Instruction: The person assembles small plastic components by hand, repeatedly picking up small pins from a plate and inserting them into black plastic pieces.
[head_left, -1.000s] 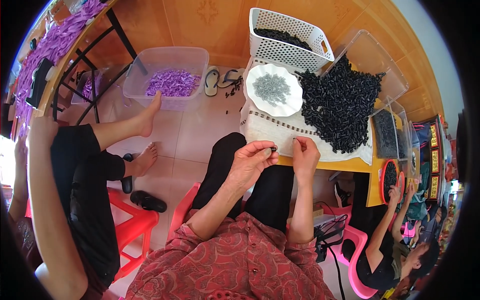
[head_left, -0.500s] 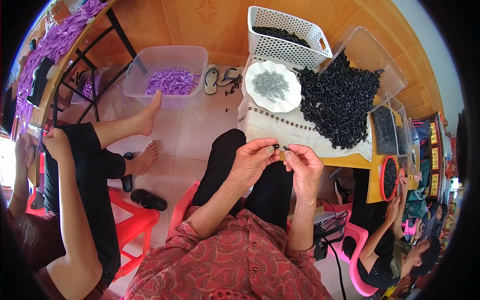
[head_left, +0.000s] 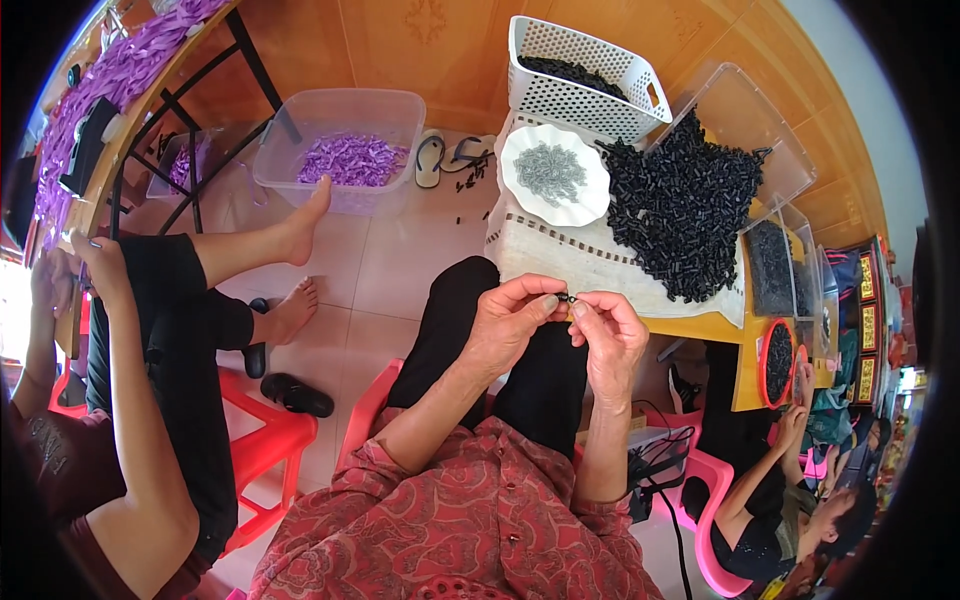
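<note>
Both hands meet in front of my lap, near the table's edge. My left hand [head_left: 508, 322] is closed, thumb and fingers pinching a small black piece [head_left: 565, 297]. My right hand [head_left: 612, 335] is pinched too, its fingertips at the other end of that piece. What the right fingertips hold is too small to make out. Beyond them, a white cloth [head_left: 580, 245] on the table carries a heap of small black tubular pieces [head_left: 685, 215]. Left of the heap, a white scalloped plate [head_left: 570, 213] holds many small clear pieces [head_left: 549, 175].
A white perforated basket [head_left: 575, 100] of black pieces stands behind the plate. Clear plastic boxes [head_left: 785, 265] and a red round tray [head_left: 765, 362] line the right. A clear bin [head_left: 340, 105] of purple strips sits on the floor. Co-workers sit on both sides.
My two hands' fingertips have come together, closing the small gap between the pieces they pinch. The view has shifted slightly. The left co-worker's raised hand has moved.
</note>
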